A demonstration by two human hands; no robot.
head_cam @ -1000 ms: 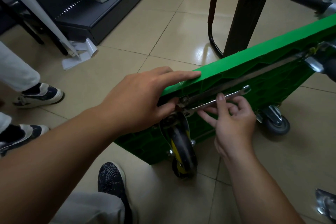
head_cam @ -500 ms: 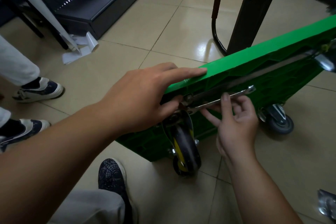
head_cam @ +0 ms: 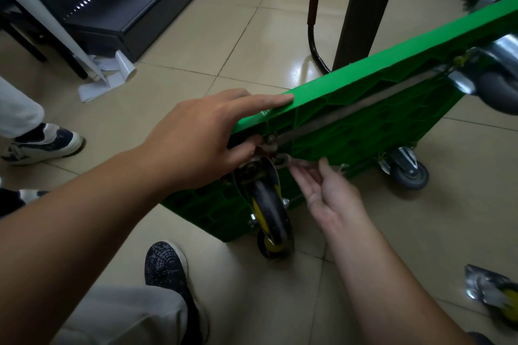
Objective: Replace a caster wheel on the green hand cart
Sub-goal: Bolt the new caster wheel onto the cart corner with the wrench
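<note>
The green cart (head_cam: pixel 364 70) is tipped up on its side on the floor (head_cam: pixel 252 36), so its wheels stick out toward us. The caster wheel (head_cam: pixel 269 204) being worked on is the black one with the yellow middle, at the near corner of the cart. The left hand (head_cam: pixel 201 137) lies on the top edge of the cart with its fingers flat and straight, and its thumb is tucked under by the top of the wheel. It looks like it is keeping the cart from tipping. The right hand (head_cam: pixel 330 190) is apart from the left and lower down, pinching the handle of the wrench (head_cam: pixel 286 161) between thumb and fingers, though this part is blurry. A moment ago the wrench pointed up along the grey metal strip on the cart. Now its handle has swung down and lies flatter, with its head still on the bolt beside the wheel. So I think the bolt has been turned a bit, but I cannot tell which way. The wheel is still on the cart. A loose wheel (head_cam: pixel 496 294) lies on the floor at the right, well apart from the cart. I cannot tell if it is the old wheel or the new one.
</note>
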